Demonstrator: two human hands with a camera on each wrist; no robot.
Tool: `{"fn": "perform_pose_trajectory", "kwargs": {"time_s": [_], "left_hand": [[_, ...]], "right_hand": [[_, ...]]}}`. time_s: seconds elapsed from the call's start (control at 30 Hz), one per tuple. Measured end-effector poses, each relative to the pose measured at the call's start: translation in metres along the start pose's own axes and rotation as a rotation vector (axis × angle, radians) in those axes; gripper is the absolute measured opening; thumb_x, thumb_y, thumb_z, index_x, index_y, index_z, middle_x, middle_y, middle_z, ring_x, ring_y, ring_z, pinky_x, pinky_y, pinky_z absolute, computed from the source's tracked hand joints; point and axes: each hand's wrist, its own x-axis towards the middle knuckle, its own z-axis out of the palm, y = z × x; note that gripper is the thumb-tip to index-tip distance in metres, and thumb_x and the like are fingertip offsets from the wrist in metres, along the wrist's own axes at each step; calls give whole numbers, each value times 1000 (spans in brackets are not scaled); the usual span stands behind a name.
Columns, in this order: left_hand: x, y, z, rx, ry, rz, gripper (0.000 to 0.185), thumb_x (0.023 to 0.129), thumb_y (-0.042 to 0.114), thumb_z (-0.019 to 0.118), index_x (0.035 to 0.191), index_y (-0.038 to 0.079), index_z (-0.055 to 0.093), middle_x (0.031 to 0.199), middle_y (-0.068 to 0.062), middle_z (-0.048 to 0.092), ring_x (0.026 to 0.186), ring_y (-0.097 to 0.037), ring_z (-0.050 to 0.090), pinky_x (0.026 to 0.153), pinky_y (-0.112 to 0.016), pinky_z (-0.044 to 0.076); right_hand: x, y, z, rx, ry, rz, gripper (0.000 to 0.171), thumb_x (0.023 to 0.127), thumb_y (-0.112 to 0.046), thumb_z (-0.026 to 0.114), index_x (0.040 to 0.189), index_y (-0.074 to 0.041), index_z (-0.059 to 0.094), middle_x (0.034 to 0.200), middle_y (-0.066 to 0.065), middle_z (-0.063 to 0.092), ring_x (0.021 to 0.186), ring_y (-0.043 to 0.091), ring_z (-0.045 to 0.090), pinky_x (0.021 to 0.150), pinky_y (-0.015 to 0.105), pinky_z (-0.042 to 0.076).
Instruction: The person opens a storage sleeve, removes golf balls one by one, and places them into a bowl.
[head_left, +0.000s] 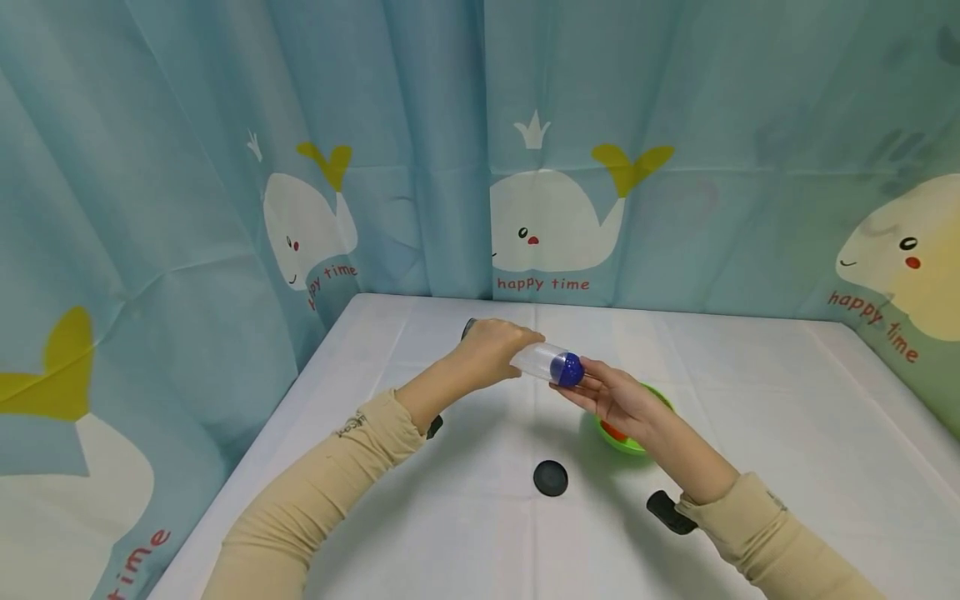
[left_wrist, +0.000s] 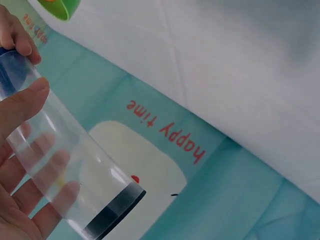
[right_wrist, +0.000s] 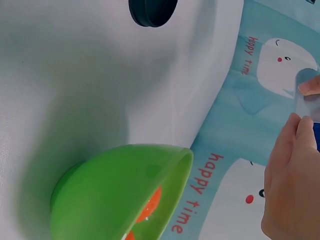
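Observation:
My left hand (head_left: 491,354) grips a clear tube (head_left: 536,360), held up above the table and slanting toward the right hand. A black cap (left_wrist: 115,212) closes the tube's far end in the left wrist view. At the other end, a sparkly dark blue ball (head_left: 567,369) sits in the tube's mouth. The thumb and fingers of my right hand (head_left: 626,404) pinch around that ball. Under the right hand stands a green bowl (right_wrist: 110,195) with orange balls (right_wrist: 151,202) inside, partly hidden by the hand in the head view.
A round black lid (head_left: 551,478) lies on the white tabletop (head_left: 480,533), nearer me than the bowl. Beside the right sleeve is a small black object (head_left: 670,512). A blue curtain (head_left: 442,225) with whale prints hangs along the table's back and left.

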Motion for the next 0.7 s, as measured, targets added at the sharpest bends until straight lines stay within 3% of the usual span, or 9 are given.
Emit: {"fn": "perform_pose_trajectory", "kwargs": {"time_s": [0.43,0.7], "left_hand": [[-3,-2,1,-69,27,-16,51,75,19,80,123,14,62,119,-2,67,104,-20,65,84,-38,53],[-6,-4,0,-110,56,-15,50,74,18,81,120,13,63,116,-4,68,100,-22,66,81,-39,54]], "right_hand": [[-5,-7,-6,33,-122,3,21,101,-16,42,116,-2,41,100,10,68,94,22,69,86,26,53],[-8,-11,-8,11,-145,-5,22,102,-14,39,119,0,39,100,10,68,95,22,69,86,27,53]]}}
